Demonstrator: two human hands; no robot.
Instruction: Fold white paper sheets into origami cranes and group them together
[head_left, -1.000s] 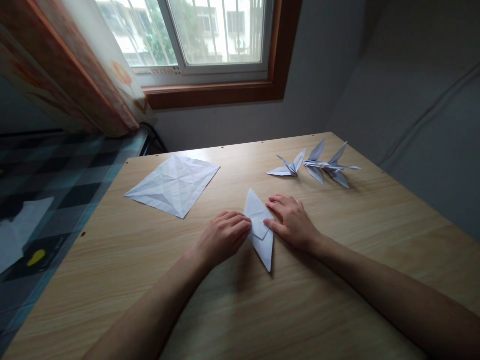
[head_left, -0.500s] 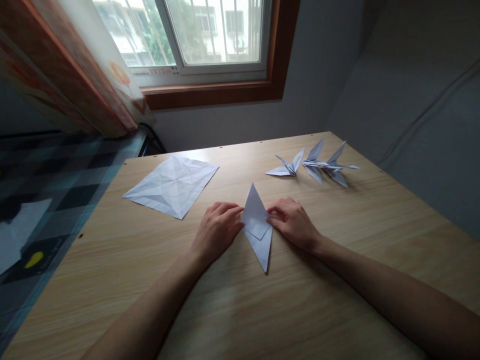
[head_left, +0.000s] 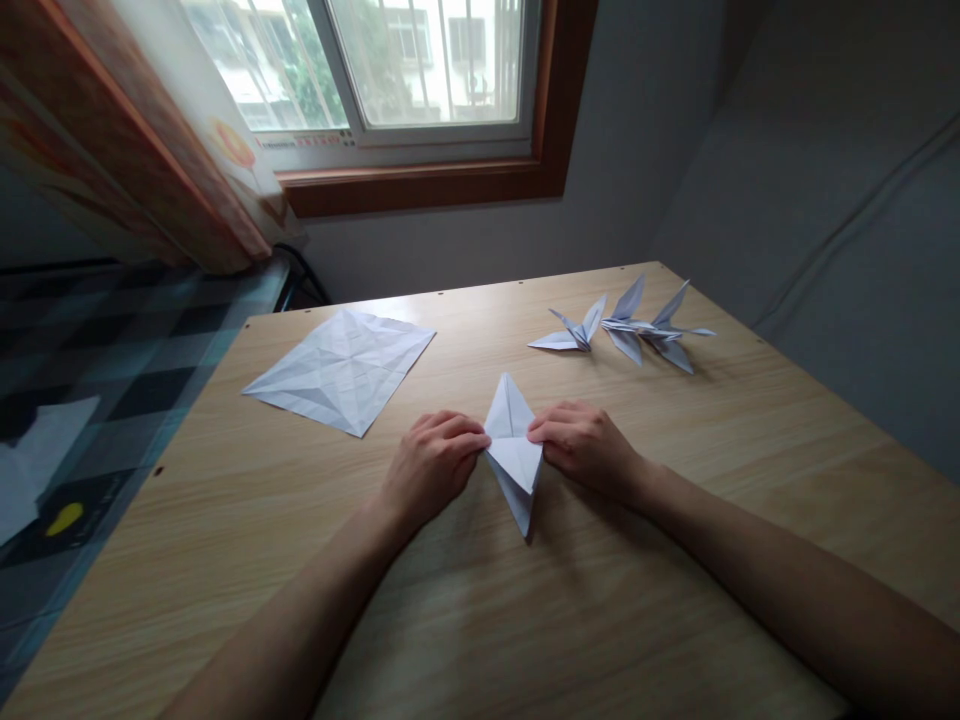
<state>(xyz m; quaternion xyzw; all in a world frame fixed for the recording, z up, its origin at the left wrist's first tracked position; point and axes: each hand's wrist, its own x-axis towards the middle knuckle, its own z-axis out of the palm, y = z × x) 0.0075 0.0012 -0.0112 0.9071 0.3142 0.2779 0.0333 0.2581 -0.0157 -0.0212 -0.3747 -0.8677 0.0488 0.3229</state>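
1. Pale wooden table [head_left: 750, 430] with a light grain fills the lower part of the view. It stands below a window with a brown wooden frame [head_left: 420, 190], next to a grey wall.
2. Near the middle of the table lies a white folded paper diamond [head_left: 514, 455], long and narrow. One tip points to the window and the other tip points to the person. Its upper flaps rise a little from the table.
3. The left hand [head_left: 433, 462] is at the left corner of the diamond. Its fingers are curled close together and pinch the paper edge against the thumb.
4. The right hand [head_left: 589, 447] is at the right corner in the same way, with the fingers bent together and closed on the paper.
5. A creased white paper square [head_left: 341, 370] lies flat on the far left part of the table, well apart from the hands.
6. Small folded white paper cranes [head_left: 626, 328] stand in a row at the far right side; their exact number is hard to tell.
7. An orange patterned curtain [head_left: 150, 150] hangs at the left, above a dark checked cloth [head_left: 112, 350].
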